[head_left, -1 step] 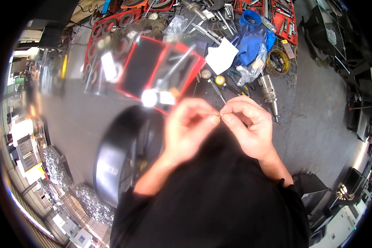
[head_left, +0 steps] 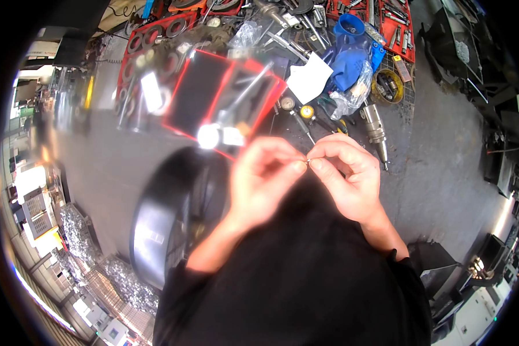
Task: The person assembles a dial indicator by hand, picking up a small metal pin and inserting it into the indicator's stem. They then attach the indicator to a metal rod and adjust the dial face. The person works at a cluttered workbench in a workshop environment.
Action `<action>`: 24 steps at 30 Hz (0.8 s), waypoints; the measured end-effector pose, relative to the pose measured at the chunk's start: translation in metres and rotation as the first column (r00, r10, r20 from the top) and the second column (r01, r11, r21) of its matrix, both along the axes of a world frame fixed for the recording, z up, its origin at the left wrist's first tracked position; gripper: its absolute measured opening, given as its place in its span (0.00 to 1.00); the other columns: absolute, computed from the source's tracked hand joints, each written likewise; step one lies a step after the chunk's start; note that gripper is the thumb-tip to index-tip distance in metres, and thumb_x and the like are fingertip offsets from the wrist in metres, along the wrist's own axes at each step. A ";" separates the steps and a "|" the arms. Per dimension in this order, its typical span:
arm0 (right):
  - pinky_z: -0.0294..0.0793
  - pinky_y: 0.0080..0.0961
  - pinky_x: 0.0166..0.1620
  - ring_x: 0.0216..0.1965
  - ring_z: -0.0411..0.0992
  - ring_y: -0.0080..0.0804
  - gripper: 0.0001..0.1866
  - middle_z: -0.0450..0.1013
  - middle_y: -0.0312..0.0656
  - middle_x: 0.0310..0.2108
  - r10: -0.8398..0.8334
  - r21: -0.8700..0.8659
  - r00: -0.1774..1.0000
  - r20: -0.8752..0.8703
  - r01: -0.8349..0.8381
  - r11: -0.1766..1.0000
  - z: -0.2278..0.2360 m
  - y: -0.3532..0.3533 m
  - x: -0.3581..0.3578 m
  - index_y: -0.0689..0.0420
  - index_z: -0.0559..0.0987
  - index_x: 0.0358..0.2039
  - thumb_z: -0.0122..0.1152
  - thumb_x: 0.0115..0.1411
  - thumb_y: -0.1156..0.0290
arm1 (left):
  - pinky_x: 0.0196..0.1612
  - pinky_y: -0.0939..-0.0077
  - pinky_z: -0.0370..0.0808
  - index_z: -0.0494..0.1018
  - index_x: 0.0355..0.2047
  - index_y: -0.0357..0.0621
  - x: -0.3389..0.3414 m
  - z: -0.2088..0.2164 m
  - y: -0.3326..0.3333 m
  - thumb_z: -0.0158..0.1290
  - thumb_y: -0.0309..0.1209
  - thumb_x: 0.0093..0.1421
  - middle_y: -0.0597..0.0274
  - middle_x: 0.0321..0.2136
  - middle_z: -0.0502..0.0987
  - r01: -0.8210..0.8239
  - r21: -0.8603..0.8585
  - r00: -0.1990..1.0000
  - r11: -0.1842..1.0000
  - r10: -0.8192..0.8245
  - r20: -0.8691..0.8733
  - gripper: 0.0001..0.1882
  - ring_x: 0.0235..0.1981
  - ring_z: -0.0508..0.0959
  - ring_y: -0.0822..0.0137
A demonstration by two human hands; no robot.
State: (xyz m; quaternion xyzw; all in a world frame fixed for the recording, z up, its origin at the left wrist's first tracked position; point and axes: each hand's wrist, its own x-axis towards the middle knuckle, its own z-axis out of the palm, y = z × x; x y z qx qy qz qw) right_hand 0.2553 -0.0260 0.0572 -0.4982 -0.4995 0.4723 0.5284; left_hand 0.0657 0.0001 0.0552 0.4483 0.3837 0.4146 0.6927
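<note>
My left hand (head_left: 260,180) and my right hand (head_left: 349,176) meet in front of my body, each with thumb and index finger pinched. Between the fingertips a tiny pale bit (head_left: 308,162) shows, too small to name; both pinches close on it or right beside it. Just beyond my hands lie two dial gauges on the dark bench, one with a pale dial (head_left: 287,104) and one with a yellow dial (head_left: 307,112). A steel tool holder (head_left: 375,132) rests right of them, apart from my right hand.
A red-edged black case (head_left: 196,95), partly blurred, lies beyond my left hand. Behind are white paper (head_left: 310,79), a blue cloth (head_left: 349,63), a yellow round tub (head_left: 387,86) of metal parts and red tool trays (head_left: 399,29). A large black rounded object (head_left: 155,225) stands at my left.
</note>
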 end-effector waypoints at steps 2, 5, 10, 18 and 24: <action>0.74 0.18 0.31 0.35 0.78 0.23 0.04 0.80 0.40 0.38 -0.082 0.066 0.995 0.051 0.079 0.995 0.001 0.000 -0.005 0.62 0.84 0.38 0.68 0.63 0.81 | 0.52 0.73 0.80 0.71 0.48 0.38 0.000 -0.001 0.000 0.60 0.15 0.66 0.57 0.42 0.82 -0.007 0.000 1.000 1.000 0.007 0.022 0.14 0.44 0.82 0.70; 0.75 0.18 0.30 0.34 0.78 0.23 0.05 0.80 0.41 0.38 -0.104 0.137 0.989 0.106 0.089 0.987 0.001 0.000 -0.007 0.63 0.85 0.38 0.68 0.62 0.83 | 0.52 0.74 0.79 0.71 0.47 0.39 0.001 0.000 -0.001 0.60 0.16 0.66 0.57 0.41 0.82 -0.021 -0.012 0.999 1.000 0.021 0.026 0.13 0.44 0.82 0.71; 0.76 0.18 0.31 0.33 0.78 0.24 0.06 0.81 0.42 0.39 -0.082 0.197 0.983 0.164 0.049 0.979 0.002 0.000 -0.009 0.63 0.86 0.38 0.69 0.60 0.84 | 0.52 0.73 0.79 0.72 0.46 0.39 -0.002 -0.002 -0.001 0.60 0.16 0.67 0.58 0.40 0.82 -0.037 -0.029 0.999 0.999 0.038 0.031 0.12 0.44 0.82 0.71; 0.78 0.15 0.33 0.37 0.80 0.22 0.09 0.81 0.42 0.40 0.080 0.030 0.996 -0.032 -0.079 0.996 0.000 0.000 0.002 0.64 0.86 0.40 0.71 0.58 0.85 | 0.48 0.76 0.79 0.74 0.45 0.41 -0.005 -0.002 -0.003 0.62 0.18 0.66 0.64 0.39 0.81 -0.017 -0.091 0.996 0.996 0.024 0.082 0.11 0.42 0.81 0.74; 0.78 0.14 0.33 0.38 0.79 0.20 0.06 0.80 0.39 0.41 0.240 -0.144 0.954 -0.178 -0.266 0.953 -0.001 0.004 0.020 0.62 0.87 0.37 0.72 0.58 0.82 | 0.48 0.77 0.79 0.74 0.45 0.41 -0.010 -0.002 -0.004 0.63 0.20 0.65 0.65 0.39 0.82 0.102 -0.162 0.993 0.981 -0.089 0.081 0.11 0.41 0.81 0.75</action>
